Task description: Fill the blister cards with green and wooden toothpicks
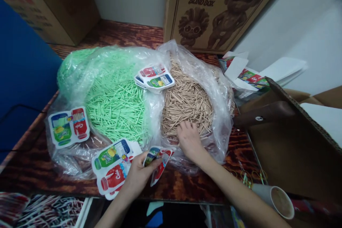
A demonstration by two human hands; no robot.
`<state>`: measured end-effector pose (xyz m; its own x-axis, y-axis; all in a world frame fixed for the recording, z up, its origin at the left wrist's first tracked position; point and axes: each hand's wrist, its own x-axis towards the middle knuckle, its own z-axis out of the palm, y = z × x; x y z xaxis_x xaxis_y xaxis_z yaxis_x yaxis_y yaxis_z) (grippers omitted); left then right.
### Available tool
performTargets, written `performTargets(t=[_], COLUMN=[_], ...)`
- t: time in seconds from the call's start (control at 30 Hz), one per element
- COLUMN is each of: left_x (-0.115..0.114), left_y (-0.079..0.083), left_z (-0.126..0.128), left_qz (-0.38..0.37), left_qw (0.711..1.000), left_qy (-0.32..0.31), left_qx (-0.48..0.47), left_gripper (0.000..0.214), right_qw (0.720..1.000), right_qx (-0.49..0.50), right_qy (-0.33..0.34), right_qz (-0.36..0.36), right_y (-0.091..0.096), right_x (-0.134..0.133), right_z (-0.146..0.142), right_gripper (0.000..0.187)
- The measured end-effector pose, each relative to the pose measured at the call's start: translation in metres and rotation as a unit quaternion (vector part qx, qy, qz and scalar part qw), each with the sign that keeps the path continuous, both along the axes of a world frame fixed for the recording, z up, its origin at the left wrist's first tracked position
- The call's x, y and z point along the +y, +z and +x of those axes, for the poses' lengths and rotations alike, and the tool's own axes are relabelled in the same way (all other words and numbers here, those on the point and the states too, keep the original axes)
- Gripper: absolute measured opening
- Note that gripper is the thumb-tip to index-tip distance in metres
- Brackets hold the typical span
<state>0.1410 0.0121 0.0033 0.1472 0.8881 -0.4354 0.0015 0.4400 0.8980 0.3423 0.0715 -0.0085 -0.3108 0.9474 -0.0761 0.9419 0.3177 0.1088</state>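
My left hand (143, 171) grips a bottle-shaped candy card (161, 164), printed with a green and a red soda bottle; it is bent between thumb and fingers. My right hand (189, 137) reaches into an open plastic bag of thin brown sticks (187, 101), its fingers curled onto them and the fingertips partly hidden. Left of it lies a bag of light green sticks (116, 107). Beside my left hand is a stack of similar cards (113, 162). Another card stack (156, 77) rests between the bags, and a card with sticks showing in it (68, 127) lies at the left.
Cardboard boxes (219, 10) stand behind the bags. At the right are an open carton (288, 149), a paper cup (280, 201) lying tilted, rubber bands (247, 180) and more printed cards (251, 76). Below the table's front edge, at the left, sits a container of filled packs (50, 210).
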Motion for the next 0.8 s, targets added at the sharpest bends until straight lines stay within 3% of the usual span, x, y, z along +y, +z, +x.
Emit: performTargets(t=[0.17,0.3,0.37,0.47,0.53,0.6,0.67,0.8], left_x=[-0.001,-0.004,-0.008,-0.014,-0.016,-0.015,-0.011,0.0], left_y=[0.003,0.008,0.01,0.01,0.007,0.003,-0.001,-0.005], left_z=[-0.002,-0.005,-0.004,-0.001,0.0,-0.002,-0.004,-0.011], left_qz=[-0.003,-0.002,0.002,-0.005,-0.015,-0.016,-0.014,-0.015], left_qw=[1.0,0.997,0.995,0.994,0.994,0.993,0.995,0.998], left_qy=[0.03,0.074,0.093,0.103,0.109,0.113,0.1,0.061], left_qx=[0.002,0.024,0.032,0.029,0.023,0.02,0.018,0.003], left_gripper=[0.023,0.026,0.025,0.024,0.025,0.026,0.028,0.031], right_qw=[0.999,0.984,0.947,0.849,0.782,0.737,0.731,0.788], right_qx=[0.011,0.142,0.271,0.47,0.559,0.602,0.605,0.566], right_qy=[0.031,-0.039,-0.085,-0.123,-0.142,-0.165,-0.18,-0.179], right_qz=[-0.038,-0.096,-0.15,-0.21,-0.236,-0.259,-0.26,-0.167], right_y=[0.0,0.006,0.01,0.012,0.011,0.009,0.009,0.015], right_x=[0.004,0.013,0.021,0.031,0.035,0.036,0.036,0.037], right_z=[0.009,0.024,0.031,0.039,0.041,0.043,0.044,0.046], right_gripper=[0.016,0.015,0.019,0.02,0.019,0.021,0.022,0.019])
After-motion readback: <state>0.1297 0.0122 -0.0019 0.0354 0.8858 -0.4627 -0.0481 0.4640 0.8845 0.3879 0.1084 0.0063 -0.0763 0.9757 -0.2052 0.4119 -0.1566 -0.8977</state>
